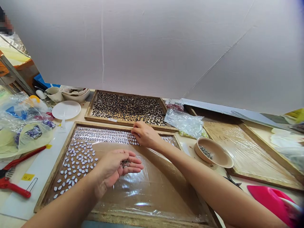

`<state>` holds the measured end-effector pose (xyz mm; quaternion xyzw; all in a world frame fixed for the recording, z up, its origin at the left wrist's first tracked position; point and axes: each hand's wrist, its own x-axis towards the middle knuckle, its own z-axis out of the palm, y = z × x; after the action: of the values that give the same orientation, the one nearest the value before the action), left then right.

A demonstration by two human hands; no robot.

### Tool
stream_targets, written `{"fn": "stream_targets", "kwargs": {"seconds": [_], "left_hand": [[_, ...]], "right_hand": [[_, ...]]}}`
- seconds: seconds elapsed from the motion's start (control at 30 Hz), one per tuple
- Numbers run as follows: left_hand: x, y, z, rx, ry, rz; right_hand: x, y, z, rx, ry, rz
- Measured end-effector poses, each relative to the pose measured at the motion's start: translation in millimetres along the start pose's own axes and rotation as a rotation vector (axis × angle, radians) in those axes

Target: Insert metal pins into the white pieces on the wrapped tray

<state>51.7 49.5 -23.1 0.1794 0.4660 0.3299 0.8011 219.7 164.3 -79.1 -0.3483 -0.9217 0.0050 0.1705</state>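
My left hand (118, 166) is turned palm up, with several small metal pieces (125, 163) lying in it near the thumb. Beyond it, my right hand (145, 134) is pinched at the far rows of small studded pieces (104, 135); what sits between its fingertips is too small to make out. Both hands are over a wooden-framed tray (53, 164) covered in clear film. Loose pale leaf-shaped pieces (79, 158) are scattered on its left side. A tan bowl (224, 157) to the right holds more small metal pieces (205, 152).
Behind stands another framed tray (89, 114) of dark shiny pieces, below a large white panel (152, 47). Red-handled pliers (17, 188), a white dish (66, 110) and plastic bags (26, 129) lie left. A film-covered tray (251, 152) and a pink item (268, 198) are right.
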Motion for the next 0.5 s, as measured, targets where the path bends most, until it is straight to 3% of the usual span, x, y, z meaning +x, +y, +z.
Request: {"fn": "stream_targets", "kwargs": {"seconds": [0.17, 0.33, 0.5], "left_hand": [[-0.7, 1.7, 2.7, -0.068, 0.019, 0.045], [-0.6, 1.8, 2.1, -0.110, 0.025, 0.076], [0.2, -0.4, 1.0, -0.148, -0.027, 0.130]], "right_hand": [[-4.2, -2.8, -16.6, 0.108, 0.049, -0.017], [-16.1, -40.2, -52.3, 0.295, 0.175, 0.053], [-26.2, -74.6, -60.7, 0.478, 0.057, 0.084]]}}
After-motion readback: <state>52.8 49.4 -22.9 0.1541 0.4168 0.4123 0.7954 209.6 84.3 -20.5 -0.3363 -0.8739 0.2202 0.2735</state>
